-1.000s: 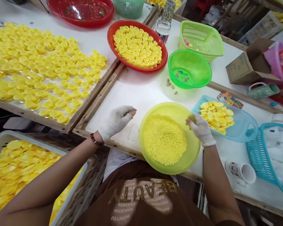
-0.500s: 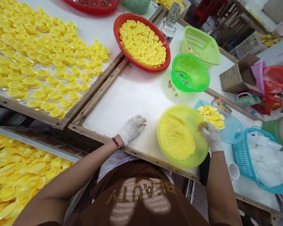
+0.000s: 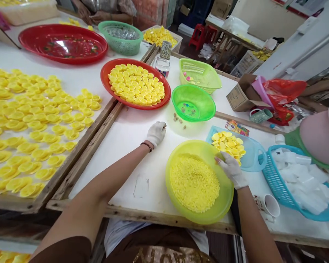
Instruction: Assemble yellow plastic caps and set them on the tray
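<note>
My right hand, in a white glove with bare fingertips, grips the right rim of a translucent yellow bowl. Small yellow pellets fill much of that bowl, which stands near the table's front edge. Farther up the white table top, my left hand, gloved the same way, rests with its fingers curled; what they hold, if anything, is hidden. Just beyond it sits a red tray packed with small yellow cup-shaped pieces. A green bowl with a few small coloured bits stands to its right.
Rows of yellow pieces cover the left table. Behind my right hand lie yellow discs in a blue tray. A blue basket and a white mug stand at right. Another person's hands show at the back.
My left hand has moved forward across the table, toward the red tray, and its fingers are more curled. My right hand keeps hold of the yellow bowl. The view has tilted up.
</note>
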